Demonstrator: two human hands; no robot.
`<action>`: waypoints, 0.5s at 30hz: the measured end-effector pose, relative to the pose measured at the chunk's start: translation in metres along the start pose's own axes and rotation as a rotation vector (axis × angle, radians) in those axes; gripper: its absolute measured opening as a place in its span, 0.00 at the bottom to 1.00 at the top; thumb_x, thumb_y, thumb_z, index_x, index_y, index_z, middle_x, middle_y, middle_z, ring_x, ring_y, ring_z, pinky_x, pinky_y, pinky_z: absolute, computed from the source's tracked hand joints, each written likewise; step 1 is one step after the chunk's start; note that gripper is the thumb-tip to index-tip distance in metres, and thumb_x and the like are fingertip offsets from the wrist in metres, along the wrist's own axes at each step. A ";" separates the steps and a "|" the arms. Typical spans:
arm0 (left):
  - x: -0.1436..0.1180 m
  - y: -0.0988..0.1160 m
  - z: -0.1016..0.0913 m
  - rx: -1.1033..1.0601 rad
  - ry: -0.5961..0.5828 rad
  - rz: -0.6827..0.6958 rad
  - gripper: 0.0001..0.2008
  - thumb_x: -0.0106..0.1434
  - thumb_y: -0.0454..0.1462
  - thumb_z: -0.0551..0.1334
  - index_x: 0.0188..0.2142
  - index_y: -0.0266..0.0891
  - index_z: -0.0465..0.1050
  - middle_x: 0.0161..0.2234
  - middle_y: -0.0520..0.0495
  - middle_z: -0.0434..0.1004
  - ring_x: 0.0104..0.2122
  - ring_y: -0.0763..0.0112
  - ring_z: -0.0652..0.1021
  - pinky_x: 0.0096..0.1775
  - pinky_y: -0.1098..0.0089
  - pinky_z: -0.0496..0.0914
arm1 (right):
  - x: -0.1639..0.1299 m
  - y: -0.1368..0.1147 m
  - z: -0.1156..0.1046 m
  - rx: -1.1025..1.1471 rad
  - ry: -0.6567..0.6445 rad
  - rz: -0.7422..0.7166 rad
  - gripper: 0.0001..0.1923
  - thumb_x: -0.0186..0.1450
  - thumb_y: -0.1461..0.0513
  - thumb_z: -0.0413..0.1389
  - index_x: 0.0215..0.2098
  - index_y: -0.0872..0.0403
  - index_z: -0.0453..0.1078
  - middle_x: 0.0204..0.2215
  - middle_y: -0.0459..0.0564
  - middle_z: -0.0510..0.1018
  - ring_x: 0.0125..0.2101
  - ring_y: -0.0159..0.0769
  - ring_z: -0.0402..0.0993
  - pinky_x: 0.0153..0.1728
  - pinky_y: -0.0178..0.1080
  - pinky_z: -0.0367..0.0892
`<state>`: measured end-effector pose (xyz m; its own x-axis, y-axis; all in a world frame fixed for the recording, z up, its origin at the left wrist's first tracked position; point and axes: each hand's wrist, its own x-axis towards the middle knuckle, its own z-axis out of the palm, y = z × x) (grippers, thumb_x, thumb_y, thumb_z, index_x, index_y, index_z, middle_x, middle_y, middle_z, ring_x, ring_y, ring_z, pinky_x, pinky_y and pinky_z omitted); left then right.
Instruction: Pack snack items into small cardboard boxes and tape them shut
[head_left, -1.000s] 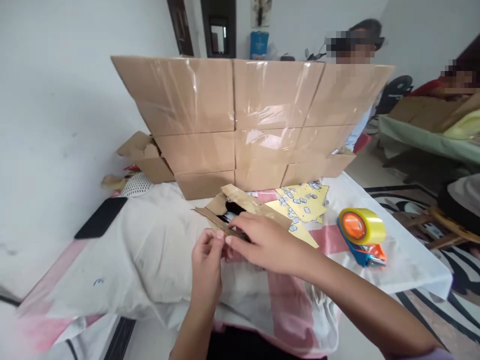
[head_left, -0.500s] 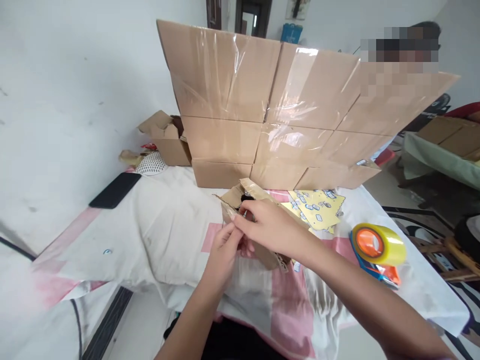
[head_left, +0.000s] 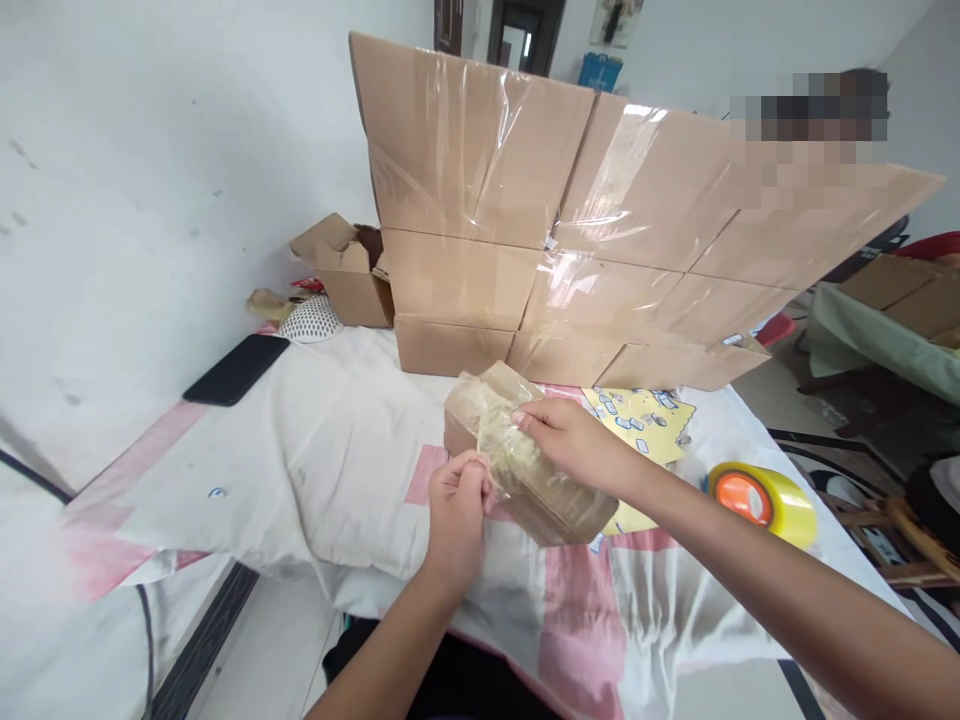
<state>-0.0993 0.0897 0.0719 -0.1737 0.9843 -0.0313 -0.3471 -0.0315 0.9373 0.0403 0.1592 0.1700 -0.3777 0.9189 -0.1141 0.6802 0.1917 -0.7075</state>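
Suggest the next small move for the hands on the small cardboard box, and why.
Probably press the flaps flat: the right hand rests on the small cardboard box, whose top looks closed, while the left hand pinches its near edge, and the tape roll lies untouched beside it.

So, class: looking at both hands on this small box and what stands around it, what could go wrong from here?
1. The left hand pinches only the corner of the small box while the right hand presses on top, so it could slip or twist.
2. The stacked boxes stand close behind and could be knocked.
3. The tape roll sits near the table's edge; the right arm might nudge it off.
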 end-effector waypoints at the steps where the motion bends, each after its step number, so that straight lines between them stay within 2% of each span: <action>1: -0.003 -0.004 -0.004 0.024 0.006 0.001 0.17 0.60 0.39 0.55 0.17 0.43 0.55 0.15 0.56 0.57 0.17 0.75 0.61 0.22 0.72 0.57 | -0.001 0.005 -0.002 0.022 0.015 0.028 0.22 0.70 0.48 0.47 0.23 0.51 0.52 0.22 0.40 0.57 0.25 0.31 0.56 0.29 0.37 0.53; 5: -0.013 -0.020 -0.023 0.169 0.005 0.024 0.19 0.62 0.42 0.56 0.15 0.44 0.60 0.13 0.54 0.59 0.15 0.73 0.63 0.21 0.70 0.59 | -0.006 0.019 -0.006 0.134 -0.003 0.105 0.26 0.68 0.42 0.49 0.24 0.50 0.52 0.22 0.40 0.56 0.24 0.30 0.54 0.28 0.37 0.53; 8: -0.012 -0.019 -0.051 0.313 0.067 0.094 0.19 0.60 0.40 0.56 0.14 0.44 0.57 0.14 0.53 0.60 0.16 0.72 0.64 0.21 0.69 0.60 | -0.010 0.022 -0.010 0.143 0.055 0.129 0.26 0.68 0.41 0.50 0.24 0.51 0.57 0.23 0.41 0.60 0.26 0.32 0.58 0.30 0.37 0.57; 11: 0.001 -0.004 -0.099 0.484 0.200 0.203 0.19 0.63 0.40 0.53 0.16 0.45 0.55 0.16 0.52 0.60 0.18 0.70 0.65 0.24 0.68 0.63 | -0.013 0.024 -0.019 0.156 0.141 0.220 0.26 0.68 0.40 0.50 0.28 0.52 0.65 0.24 0.44 0.68 0.27 0.35 0.64 0.31 0.38 0.61; 13: 0.018 0.014 -0.139 0.614 0.280 0.276 0.19 0.66 0.42 0.53 0.18 0.44 0.62 0.19 0.51 0.66 0.23 0.67 0.71 0.30 0.66 0.68 | -0.017 0.024 -0.025 0.137 0.165 0.268 0.25 0.68 0.40 0.51 0.31 0.52 0.70 0.27 0.47 0.75 0.30 0.41 0.71 0.33 0.40 0.67; 15: 0.040 0.034 -0.179 0.778 0.364 0.358 0.13 0.64 0.42 0.59 0.23 0.43 0.71 0.26 0.48 0.75 0.32 0.63 0.75 0.41 0.63 0.70 | -0.021 0.024 -0.030 0.083 0.222 0.272 0.25 0.68 0.40 0.52 0.36 0.50 0.76 0.35 0.52 0.81 0.39 0.48 0.78 0.41 0.44 0.73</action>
<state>-0.2832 0.0971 0.0403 -0.4755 0.8191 0.3210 0.4758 -0.0674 0.8769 0.0834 0.1546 0.1768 -0.0376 0.9867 -0.1579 0.6802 -0.0905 -0.7274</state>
